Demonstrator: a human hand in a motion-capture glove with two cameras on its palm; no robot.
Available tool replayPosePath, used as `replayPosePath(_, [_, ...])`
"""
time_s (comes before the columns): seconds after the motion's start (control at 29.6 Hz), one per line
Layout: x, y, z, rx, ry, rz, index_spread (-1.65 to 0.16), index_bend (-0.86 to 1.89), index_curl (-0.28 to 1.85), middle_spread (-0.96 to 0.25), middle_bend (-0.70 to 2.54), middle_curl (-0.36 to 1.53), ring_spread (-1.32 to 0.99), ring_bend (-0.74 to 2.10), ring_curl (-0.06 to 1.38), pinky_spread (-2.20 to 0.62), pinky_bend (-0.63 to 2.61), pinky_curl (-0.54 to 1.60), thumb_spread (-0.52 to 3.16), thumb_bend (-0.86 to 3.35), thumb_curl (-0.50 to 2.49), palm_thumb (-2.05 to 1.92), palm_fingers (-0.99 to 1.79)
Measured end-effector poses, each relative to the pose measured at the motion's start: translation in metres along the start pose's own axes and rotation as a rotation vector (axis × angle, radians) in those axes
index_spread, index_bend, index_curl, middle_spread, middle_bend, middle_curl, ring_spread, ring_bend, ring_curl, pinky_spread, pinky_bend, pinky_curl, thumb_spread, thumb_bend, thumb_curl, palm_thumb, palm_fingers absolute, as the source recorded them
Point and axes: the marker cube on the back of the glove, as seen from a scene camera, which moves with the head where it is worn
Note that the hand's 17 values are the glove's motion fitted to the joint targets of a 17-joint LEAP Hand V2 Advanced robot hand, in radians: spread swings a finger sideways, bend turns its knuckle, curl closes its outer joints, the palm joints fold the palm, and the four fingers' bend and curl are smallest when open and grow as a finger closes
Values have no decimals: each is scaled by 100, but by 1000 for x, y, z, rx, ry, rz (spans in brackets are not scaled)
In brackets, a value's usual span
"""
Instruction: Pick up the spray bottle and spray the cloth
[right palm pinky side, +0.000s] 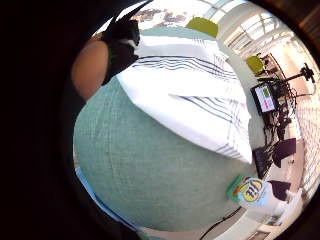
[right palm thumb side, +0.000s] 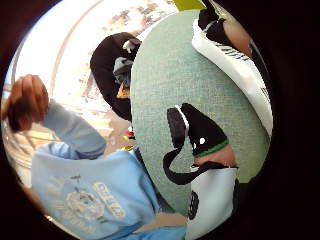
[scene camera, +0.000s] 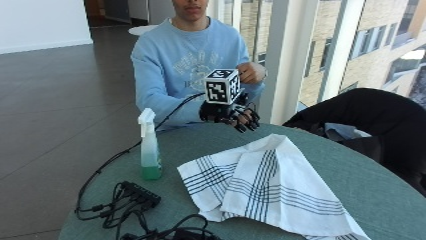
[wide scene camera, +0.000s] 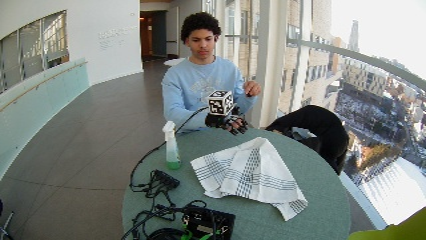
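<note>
A spray bottle (scene camera: 149, 148) with a white trigger head and green liquid stands upright on the round green table (scene camera: 359, 170), near its left edge. A white cloth (scene camera: 266, 185) with dark stripes lies crumpled in the table's middle. My gloved right hand (scene camera: 234, 116) hovers above the table's far edge, fingers loosely curled and holding nothing, well apart from the bottle. In the little finger side palm view the cloth (right palm pinky side: 195, 95) spreads across the table and the bottle (right palm pinky side: 252, 191) stands beyond it. The bare left hand (scene camera: 251, 72) is raised at the chest.
A black power strip (scene camera: 136, 194) and tangled cables (scene camera: 166, 231) lie at the table's near left. A black jacket (scene camera: 366, 117) is draped over a chair at the right. A black box (wide scene camera: 208, 223) sits at the table's near edge.
</note>
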Motion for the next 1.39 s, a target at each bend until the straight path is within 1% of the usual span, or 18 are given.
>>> replayPosePath(0.03, [0,0,0,-2,1,1,-18,29,9,-4,30,9,0,28,7,10,31,6,41,31,9,47,70])
replayPosePath(0.2, [2,1,2,-19,10,5,-27,27,19,-6,30,16,-1,29,15,16,31,15,70,32,14,54,67])
replayPosePath(0.47, [10,2,0,-46,24,33,-33,23,26,-7,28,22,0,26,19,20,28,20,95,29,18,58,66])
replayPosePath(0.74, [11,4,0,-44,19,50,-35,20,30,-7,25,27,0,21,21,21,24,23,106,24,21,60,65])
replayPosePath(1.01, [18,17,0,-60,12,78,-36,18,32,-7,22,30,0,17,21,22,24,26,111,19,24,63,64])
replayPosePath(1.22, [20,44,-8,-52,-4,114,-37,19,34,-7,22,32,0,16,21,22,23,28,113,15,26,63,61])
replayPosePath(1.39, [16,84,-19,11,-32,146,-38,18,35,-7,20,33,0,17,21,23,22,29,114,12,27,64,60])
